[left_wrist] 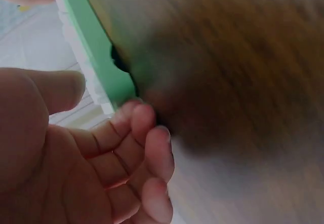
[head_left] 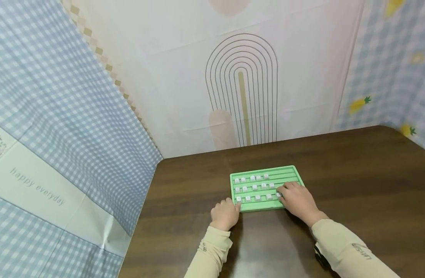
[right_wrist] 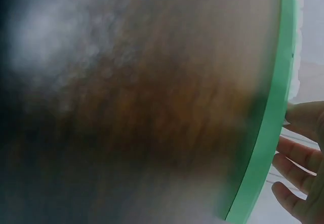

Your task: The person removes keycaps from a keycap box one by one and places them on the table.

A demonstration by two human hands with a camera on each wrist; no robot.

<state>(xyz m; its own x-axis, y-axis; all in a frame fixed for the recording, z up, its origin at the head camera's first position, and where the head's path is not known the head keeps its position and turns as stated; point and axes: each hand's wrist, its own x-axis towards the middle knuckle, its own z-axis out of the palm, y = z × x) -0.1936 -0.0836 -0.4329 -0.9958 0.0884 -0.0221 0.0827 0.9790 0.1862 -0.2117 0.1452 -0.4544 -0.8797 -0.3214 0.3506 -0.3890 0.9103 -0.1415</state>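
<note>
A light green tray (head_left: 262, 205) with raised ridges lies on the brown table, holding rows of small white blocks (head_left: 254, 187) that look like keycaps. At its near left corner is my left hand (head_left: 225, 214); in the left wrist view the curled fingers (left_wrist: 158, 153) meet the green side while the thumb sits above. My right hand (head_left: 297, 200) reaches over the tray's right part, thumb and fingertips around a white block (head_left: 279, 194) at the end of the nearest row. The fingers mostly hide that block. In the right wrist view the other fingers (right_wrist: 291, 171) are spread over the tray.
The dark wooden table (head_left: 184, 185) extends around the tray. Behind it hangs a pale cloth (head_left: 171, 96) with arch patterns, and a blue checked cloth (head_left: 77, 96) is at the left. A dark object (head_left: 321, 258) shows beneath the right sleeve.
</note>
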